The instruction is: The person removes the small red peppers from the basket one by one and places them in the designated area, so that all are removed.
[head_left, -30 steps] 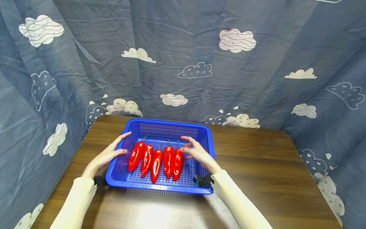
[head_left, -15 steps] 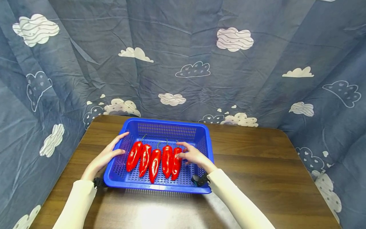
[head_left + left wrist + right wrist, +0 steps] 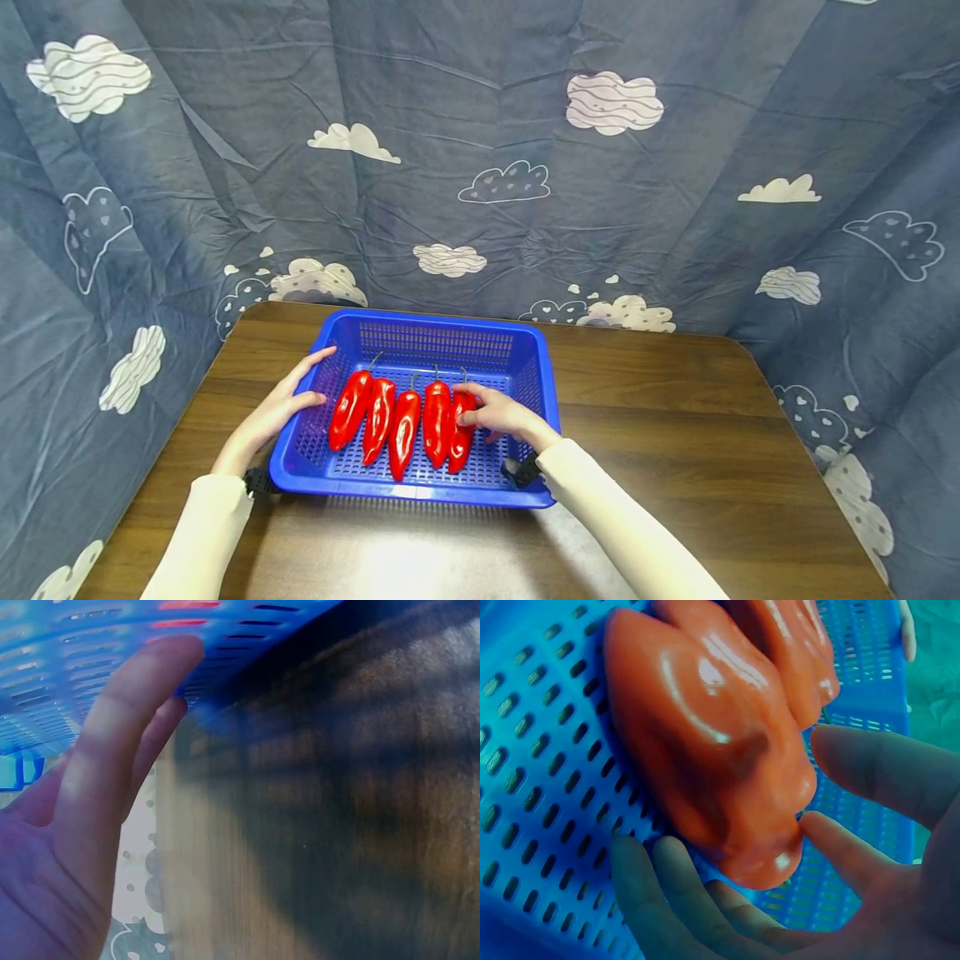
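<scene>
A blue slotted plastic basket [image 3: 345, 485] holds several glossy red peppers [image 3: 405, 429] with green stems, lying side by side. My left hand [image 3: 273, 408] rests at the basket's left side, fingers extended and thumb spread. From the left wrist, the thumb [image 3: 112, 742] shows against the slotted wall. My right hand [image 3: 504, 414] reaches inside over the rightmost red pepper [image 3: 459, 454]. In the right wrist view, thumb and fingers spread loosely around the stem end of this pepper [image 3: 705, 750]. One finger touches it there; whether the others touch is unclear.
The basket stands on a brown wooden table [image 3: 660, 433] with rounded far corners. Behind and at the sides hangs a dark blue curtain [image 3: 420, 200] with cloud prints. A black wrist strap [image 3: 525, 471] is on the right wrist, inside the basket's near right corner.
My right hand has moved left and down onto the rightmost pepper. My left hand stays at the basket's side, and the peppers have not visibly moved. The head view has shifted slightly.
</scene>
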### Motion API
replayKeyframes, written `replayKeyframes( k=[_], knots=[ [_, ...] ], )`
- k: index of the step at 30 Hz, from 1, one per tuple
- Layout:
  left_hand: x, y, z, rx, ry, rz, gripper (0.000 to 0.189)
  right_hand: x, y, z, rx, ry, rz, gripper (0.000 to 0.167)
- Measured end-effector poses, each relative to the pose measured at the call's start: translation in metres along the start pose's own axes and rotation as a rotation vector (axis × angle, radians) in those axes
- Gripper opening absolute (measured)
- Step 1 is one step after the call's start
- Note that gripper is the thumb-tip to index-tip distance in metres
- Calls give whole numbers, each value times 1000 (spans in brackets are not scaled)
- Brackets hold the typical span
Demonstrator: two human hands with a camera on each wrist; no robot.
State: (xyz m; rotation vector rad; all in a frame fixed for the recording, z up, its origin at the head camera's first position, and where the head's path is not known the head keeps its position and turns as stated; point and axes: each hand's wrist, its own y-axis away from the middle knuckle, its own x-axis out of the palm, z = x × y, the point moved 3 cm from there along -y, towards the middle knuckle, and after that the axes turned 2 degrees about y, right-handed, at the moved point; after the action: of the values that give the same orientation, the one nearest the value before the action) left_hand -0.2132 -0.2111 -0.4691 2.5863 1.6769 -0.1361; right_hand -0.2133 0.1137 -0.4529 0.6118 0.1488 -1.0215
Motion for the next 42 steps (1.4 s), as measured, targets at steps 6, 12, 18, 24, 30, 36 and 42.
replayKeyframes(
  k=[6,12,18,24,30,36,42],
  knots=[
    [0,2,0,-7,4,-7,67,3,-1,2,-28,100,-6,59],
    [-1,2,1,8,1,-9,67,3,-2,2,-82,110,-14,59],
    [-2,2,1,12,-12,-15,67,2,-1,4,-117,68,-62,55],
    [-2,3,3,16,-7,-18,67,0,0,8,-174,36,-78,53],
    [-1,3,3,8,13,-23,67,-2,-4,5,-199,-13,-80,52],
    [0,2,2,-6,-9,-47,66,-4,-5,5,-234,-53,-74,51],
    [2,0,2,-27,15,-42,66,-7,-3,7,-248,-113,-65,52]
  ],
)
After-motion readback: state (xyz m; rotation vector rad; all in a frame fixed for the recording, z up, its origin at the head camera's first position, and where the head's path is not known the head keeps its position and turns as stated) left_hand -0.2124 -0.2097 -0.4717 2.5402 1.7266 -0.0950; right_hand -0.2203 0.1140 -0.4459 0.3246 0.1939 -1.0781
